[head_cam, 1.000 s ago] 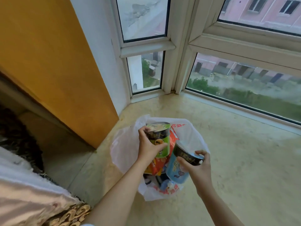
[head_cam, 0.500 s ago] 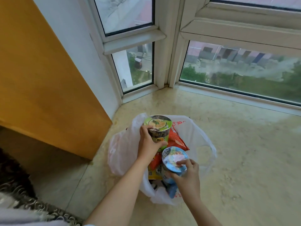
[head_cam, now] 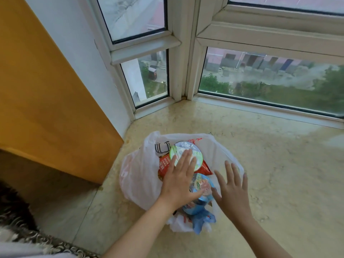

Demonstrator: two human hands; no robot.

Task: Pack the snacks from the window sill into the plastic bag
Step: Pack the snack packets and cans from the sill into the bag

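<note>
Bag (head_cam: pixel 137 175) sits on the sill (head_cam: pixel 260 155) with the snacks inside: green cup (head_cam: pixel 186 151) on top, blue cup (head_cam: pixel 202 185) nearer, red packet (head_cam: pixel 163 164) under them. Left hand (head_cam: pixel 178 177) lies flat, fingers straight on the green lid; right hand (head_cam: pixel 232 190) is spread, gripping nothing. Film looks thin and slippery, cups light with crushable lids, so probably gather both bag handles, don't squeeze the load.

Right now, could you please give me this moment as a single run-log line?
left hand: flat on green-lidded cup | right hand: open, holding nothing | blue cup: in plastic bag
</note>
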